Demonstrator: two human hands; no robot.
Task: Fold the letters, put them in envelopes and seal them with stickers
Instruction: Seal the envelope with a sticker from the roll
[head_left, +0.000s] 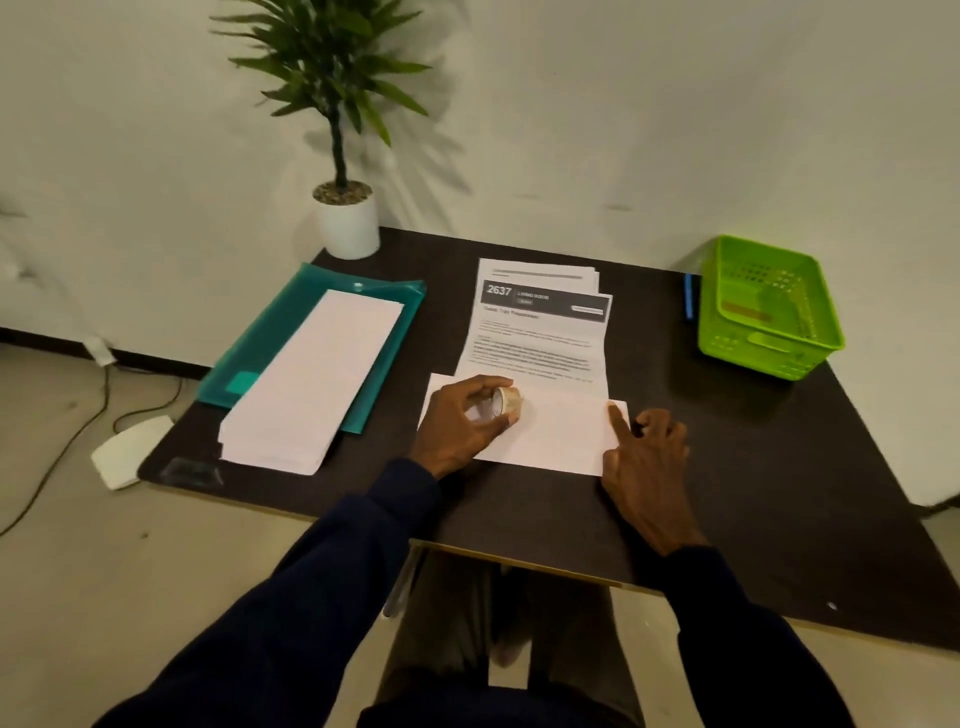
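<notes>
Head view, looking down on a wide dark table (727, 493). Flat, smooth, a bit shiny, with straight edges. Looks like the sealing step: one white envelope (556, 436) lying at the near middle of the table, far edge over the bottom of the letters (535, 332). Cannot tell if a letter is already inside.

Next, probably: peel a piece off the sticker roll (506, 401) and press it over the flap. Calls for both hands, and for keeping the thin envelope from sliding on the smooth top.

Far left, a plant (337, 104) with long thin leaves in a round white pot (348, 228). Then a green folder (270, 332), flat, shiny, see-through plastic. On it, a neat stack of long white paper (311, 379), likely spare envelopes. Far right, a bright green basket (769, 340), hard plastic, box shaped, little holes in its walls. In the middle, the letters: thin printed sheets in a loose pile, with a dark band on the top one. Envelope long, flat, plain white paper with sharp corners.

Left hand (457, 421) on the left end of the envelope, thumb and fingers curled round the roll, gripping it. Right hand (644, 457) holding nothing, first finger straight, pressing down the right end of the envelope. Roll small, round, pale and glossy, like a ring. Smallest, a thin blue pen (689, 296) just beside the basket.
</notes>
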